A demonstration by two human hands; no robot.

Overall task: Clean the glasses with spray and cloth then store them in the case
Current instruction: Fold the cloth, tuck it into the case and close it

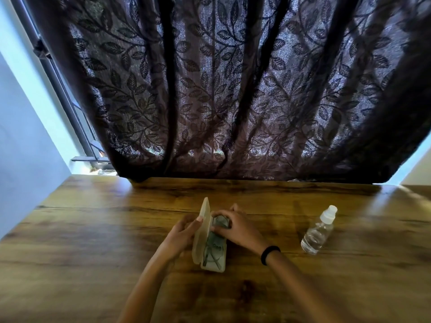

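Brown wood-grain counter (93, 229), seen from the head camera.

- Translucent beige plastic glasses case (213, 262) lies near the middle of the counter, long axis running away from the person. It is open, with the lid standing almost upright along its left side.
- Thin dark-framed glasses (207, 255) lie inside the base, temples showing at the near end. A grey-green cloth (217, 241) lies in the base with them.
- Left hand (182, 234) is at the case's left, thumb and fingers clamped on the raised lid near its far end.
- Right hand (238, 227) is at the case's far right end. Its fingers curl down into the base, thumb and forefinger closed on the cloth there. Whether they also touch the frame I cannot tell.
- The two hands sit close together, with only the lid between them.
- Black band (269, 254) on the right wrist.
- Clear plastic spray bottle with a white cap (318, 231) stands well to the right of the case, apart from both hands.
- Dark leaf-patterned curtain (233, 89) hangs down to the counter's far edge.
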